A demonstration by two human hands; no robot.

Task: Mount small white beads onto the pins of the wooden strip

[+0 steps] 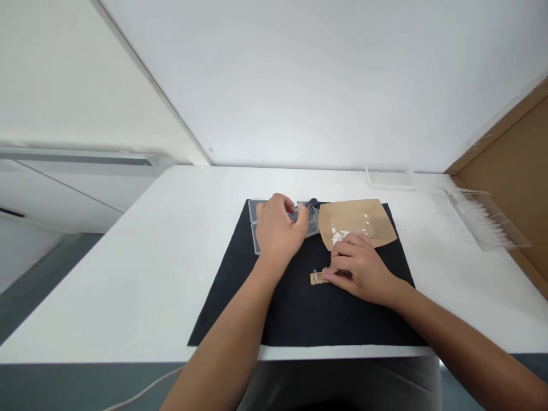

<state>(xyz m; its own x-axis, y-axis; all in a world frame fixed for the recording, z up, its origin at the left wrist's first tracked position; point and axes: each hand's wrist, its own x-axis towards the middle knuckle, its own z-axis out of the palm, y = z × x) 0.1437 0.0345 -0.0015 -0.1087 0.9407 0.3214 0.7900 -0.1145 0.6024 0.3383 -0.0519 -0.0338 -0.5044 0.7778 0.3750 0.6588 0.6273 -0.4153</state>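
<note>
Over a clear compartment box [253,209] on the black mat [299,319] is my left hand [281,224], thumb and fingers curved toward each other; whether they hold something is too small to tell. A dark-tipped tool [311,202] lies at the box beside it. My right hand [359,267] pinches the right end of a small tan strip [319,278] on the mat. A small clear piece [315,274] stands on the strip's left end. Just beyond my right hand, a brown paper tray [355,214] holds white bits [338,235].
The white table [141,274] extends around the mat. At the right are a clear rack with a row of points [483,220] and a brown board [514,154]. A clear plastic frame [389,186] lies at the back, near the wall. A white cable [145,391] hangs below the front edge.
</note>
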